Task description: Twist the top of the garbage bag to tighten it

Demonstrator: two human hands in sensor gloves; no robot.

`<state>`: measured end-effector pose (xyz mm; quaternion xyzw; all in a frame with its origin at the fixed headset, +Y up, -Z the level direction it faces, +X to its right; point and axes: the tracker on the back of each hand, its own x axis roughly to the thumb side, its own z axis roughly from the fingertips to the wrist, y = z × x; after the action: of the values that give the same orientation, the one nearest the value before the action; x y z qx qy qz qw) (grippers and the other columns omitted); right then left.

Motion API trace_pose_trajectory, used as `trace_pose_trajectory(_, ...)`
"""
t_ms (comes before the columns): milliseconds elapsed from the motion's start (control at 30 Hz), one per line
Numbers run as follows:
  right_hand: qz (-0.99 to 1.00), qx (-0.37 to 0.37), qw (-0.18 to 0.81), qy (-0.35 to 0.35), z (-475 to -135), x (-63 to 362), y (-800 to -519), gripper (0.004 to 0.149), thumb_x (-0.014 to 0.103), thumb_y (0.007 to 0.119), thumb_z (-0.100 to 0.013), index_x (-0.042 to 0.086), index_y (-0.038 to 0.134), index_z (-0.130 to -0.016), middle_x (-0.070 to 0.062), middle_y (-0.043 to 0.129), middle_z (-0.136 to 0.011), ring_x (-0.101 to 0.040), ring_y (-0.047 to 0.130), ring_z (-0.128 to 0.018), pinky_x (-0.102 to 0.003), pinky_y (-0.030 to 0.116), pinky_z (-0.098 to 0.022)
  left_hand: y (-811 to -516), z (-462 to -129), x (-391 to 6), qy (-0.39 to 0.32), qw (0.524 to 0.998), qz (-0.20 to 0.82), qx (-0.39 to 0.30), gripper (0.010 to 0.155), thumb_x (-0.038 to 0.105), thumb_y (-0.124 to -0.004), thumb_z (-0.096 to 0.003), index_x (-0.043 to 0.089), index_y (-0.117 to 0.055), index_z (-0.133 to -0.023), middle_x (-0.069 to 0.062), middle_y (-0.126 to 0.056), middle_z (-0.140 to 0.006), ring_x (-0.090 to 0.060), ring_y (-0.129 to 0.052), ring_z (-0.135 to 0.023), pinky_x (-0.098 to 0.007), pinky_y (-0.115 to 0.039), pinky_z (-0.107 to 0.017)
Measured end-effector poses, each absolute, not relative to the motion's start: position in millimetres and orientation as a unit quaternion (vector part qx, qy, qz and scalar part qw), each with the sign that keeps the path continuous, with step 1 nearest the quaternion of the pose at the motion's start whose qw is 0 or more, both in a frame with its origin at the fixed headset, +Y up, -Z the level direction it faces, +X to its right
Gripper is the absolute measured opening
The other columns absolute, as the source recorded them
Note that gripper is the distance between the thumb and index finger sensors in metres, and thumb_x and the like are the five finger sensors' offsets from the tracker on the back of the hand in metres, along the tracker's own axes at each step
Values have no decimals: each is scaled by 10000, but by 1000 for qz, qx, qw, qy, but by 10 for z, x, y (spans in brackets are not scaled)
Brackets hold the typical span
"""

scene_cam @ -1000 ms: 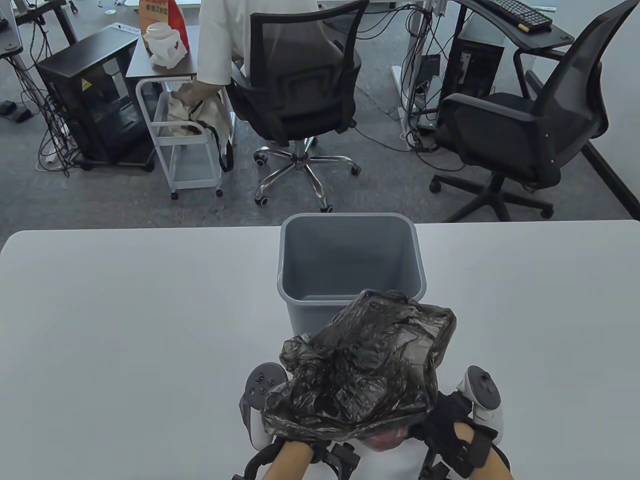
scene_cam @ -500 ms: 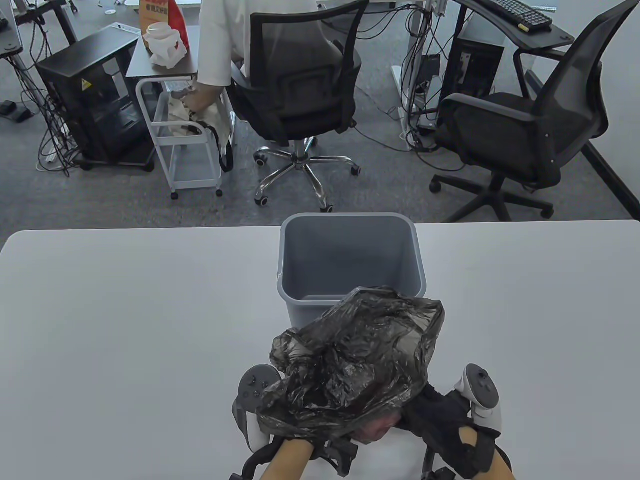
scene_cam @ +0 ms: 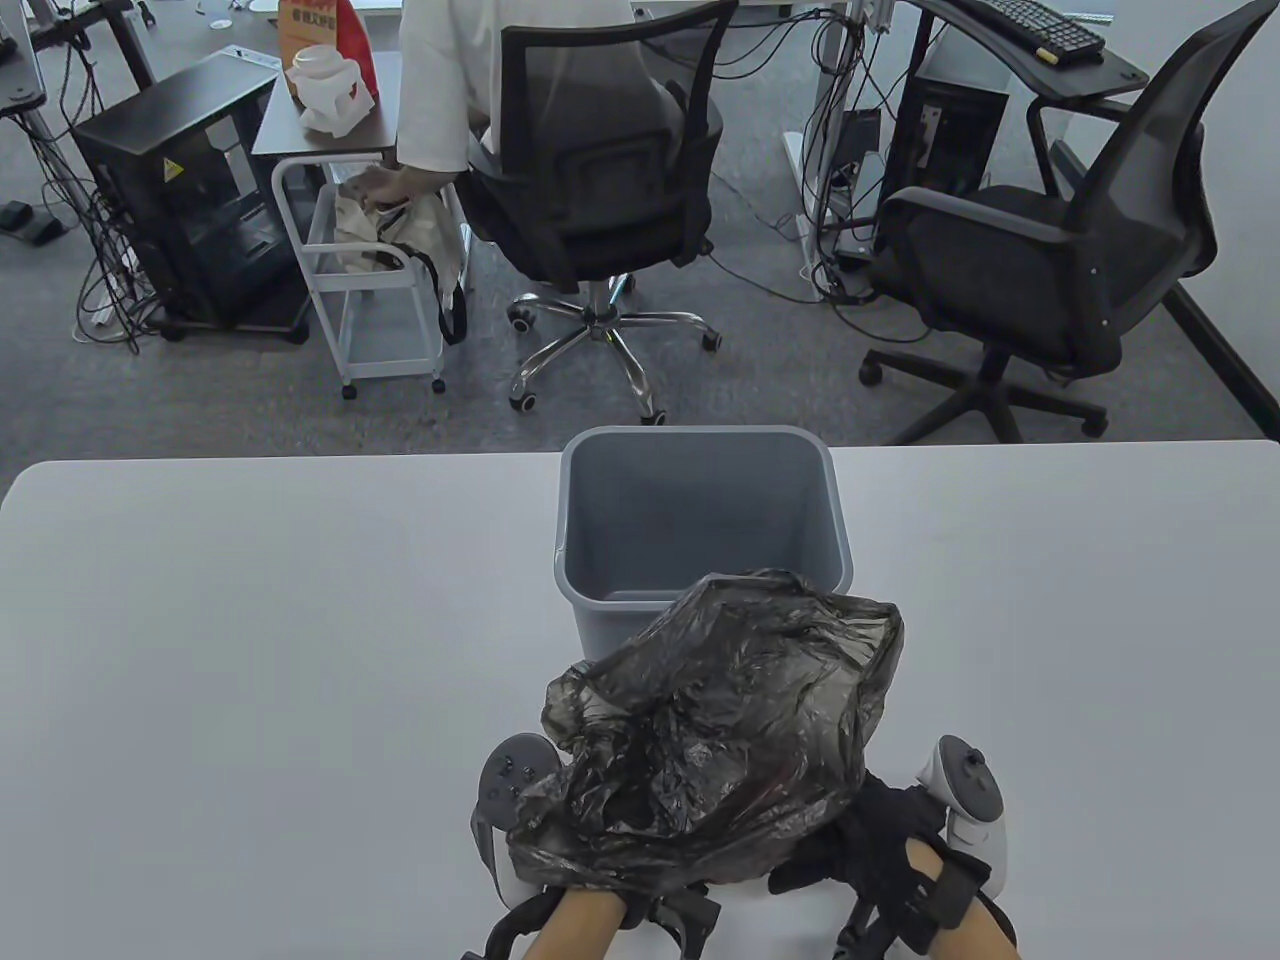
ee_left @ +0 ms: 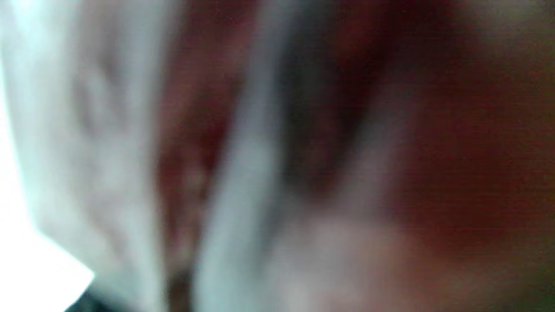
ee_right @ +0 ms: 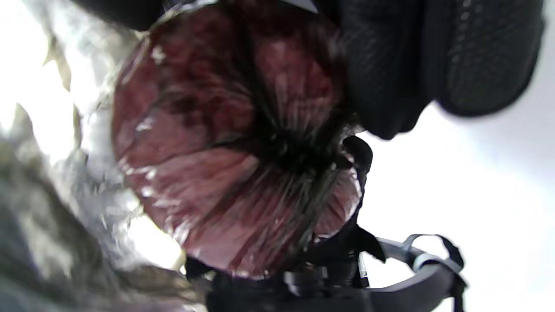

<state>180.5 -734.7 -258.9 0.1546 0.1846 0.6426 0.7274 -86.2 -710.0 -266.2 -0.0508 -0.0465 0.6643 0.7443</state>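
Observation:
A crumpled black garbage bag [scene_cam: 710, 730] sits at the table's near edge, its loose top flaring toward the bin. My left hand [scene_cam: 585, 905] reaches under the bag's near left side; its fingers are hidden by plastic. The left wrist view shows only blurred plastic close up. My right hand [scene_cam: 870, 845] is at the bag's near right side, fingers curled in under it. In the right wrist view the gloved fingers [ee_right: 390, 65] press on the bag [ee_right: 234, 143], where gathered plastic stretches over a round reddish bulge.
An empty grey bin [scene_cam: 700, 445] stands on the white table [scene_cam: 250, 650] just behind the bag. Beyond the table's far edge are office chairs, one with a seated person [scene_cam: 440, 90].
The bag has turned and settled lower over my hands. The reddish bulge that showed at its near edge is now covered in the table view. My right hand has moved in under the bag.

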Motion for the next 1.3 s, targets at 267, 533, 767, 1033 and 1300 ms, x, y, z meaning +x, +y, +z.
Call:
trace_pose_trajectory(267,643,163,732,153,-2585,1770,-7282,977,628,712,-469,67,102,-986,-339,354,-970,-574,785,-688,-625,743,-450,-7141,-2669,-768,-75,710,693,-97,402,467,-725,-514,275,-789,-862,-52,-756,-998,-329,-883,-795,-509,-846,-434)
trace_pose_trajectory(533,603,109,764,202,-2586,1783,-7449,855,602,604,-503,12,217,-985,-345,632,-865,-454,1024,-435,-505,910,-258,-7069,-2673,-800,-93,721,680,-97,399,458,-741,-515,259,-805,-855,-73,-779,-996,-367,-911,-800,-503,-900,-373)
trace_pose_trajectory(767,651,232,706,155,-2576,1725,-7223,1089,744,733,-427,138,44,-1012,-291,107,-1012,-641,357,-883,-803,439,-522,-7090,-2653,-901,-37,740,669,-53,402,469,-728,-515,261,-792,-854,-53,-797,-969,-327,-978,-729,-449,-936,-306)
trace_pose_trajectory(1033,649,138,738,126,-2595,1801,-7324,898,610,674,-481,56,196,-1001,-343,465,-946,-529,900,-574,-545,841,-364,-7114,-2675,-796,-103,698,701,-109,406,492,-697,-536,306,-752,-892,-37,-626,-1081,-367,-669,-952,-659,-587,-618)
trace_pose_trajectory(1300,656,150,722,159,-2562,1750,-7361,949,718,628,-469,58,225,-1019,-341,476,-952,-575,820,-658,-617,779,-406,-7083,-2652,-857,-62,728,679,-68,407,473,-713,-523,269,-778,-868,-57,-776,-989,-337,-918,-791,-549,-861,-426)
